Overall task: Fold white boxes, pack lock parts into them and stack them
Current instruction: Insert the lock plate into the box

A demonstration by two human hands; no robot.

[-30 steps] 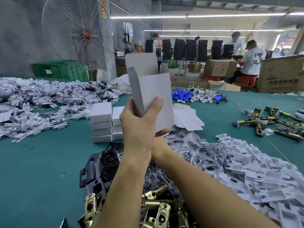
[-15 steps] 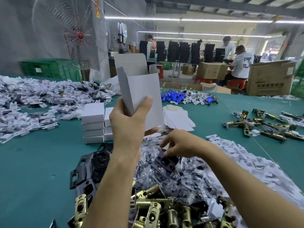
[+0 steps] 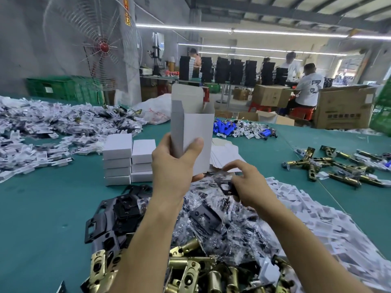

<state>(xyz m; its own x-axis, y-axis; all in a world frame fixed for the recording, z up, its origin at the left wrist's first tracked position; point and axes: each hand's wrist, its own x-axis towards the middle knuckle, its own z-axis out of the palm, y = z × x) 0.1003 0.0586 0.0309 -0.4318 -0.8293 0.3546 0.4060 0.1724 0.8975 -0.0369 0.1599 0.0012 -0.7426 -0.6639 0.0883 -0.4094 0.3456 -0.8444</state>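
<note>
My left hand [image 3: 175, 163] grips an upright white box [image 3: 193, 127] by its lower end, thumb on the front face; the top flap stands open. Just right of it, my right hand [image 3: 247, 185] pinches a bagged black lock plate [image 3: 225, 186] above a heap of bagged black parts [image 3: 218, 218]. Two stacks of closed white boxes [image 3: 129, 159] stand on the green table [image 3: 42, 218] left of my left hand. Flat unfolded box blanks [image 3: 225, 153] lie behind the held box. Brass latch bodies [image 3: 190, 269] are piled at the near edge.
Bare black plates [image 3: 114, 216] lie left of my forearm. White bagged parts [image 3: 42, 132] cover the far left and white plastic pieces [image 3: 317, 225] the right. Brass latches [image 3: 330, 166] lie far right, blue parts [image 3: 226, 126] behind. Workers, cartons and a fan stand beyond the table.
My right hand left the box's underside, reached down into the bagged parts and now lifts a black plate in its bag. My left hand keeps holding the box upright.
</note>
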